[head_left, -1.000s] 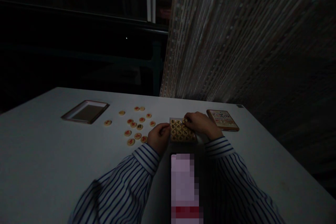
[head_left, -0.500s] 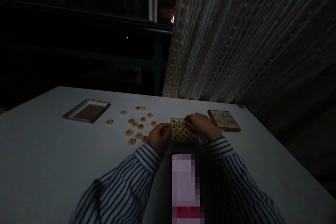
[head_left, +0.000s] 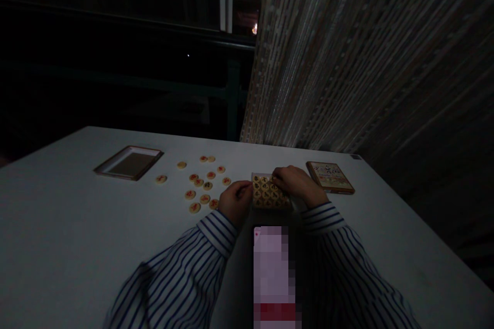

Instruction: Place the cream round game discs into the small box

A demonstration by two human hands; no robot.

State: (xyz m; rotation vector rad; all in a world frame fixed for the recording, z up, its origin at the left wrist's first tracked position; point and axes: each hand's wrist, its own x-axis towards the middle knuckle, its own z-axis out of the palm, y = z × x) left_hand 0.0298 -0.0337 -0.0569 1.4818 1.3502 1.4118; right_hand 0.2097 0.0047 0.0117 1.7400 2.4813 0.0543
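A small tray of round Chinese chess pieces stands on the table in front of me, its black-marked pieces set in rows. Closed at the tray's left edge is my left hand, thumb and forefinger pinching there. My right hand reaches over the far right corner, with its fingers closed on a Chinese chess piece in the back row, partly covered by the fingertips. Loose pieces, mostly red-marked, lie scattered left of my left hand; one bears a black mark.
A shallow open box part with a brown rim lies at the left. On the right rests a printed box lid. A phone with a blurred screen is between my forearms. Beyond the white table hangs a string curtain.
The view has shifted very slightly. My right fingers have moved a little at the tray's back row; my left hand keeps its place at the tray's edge.
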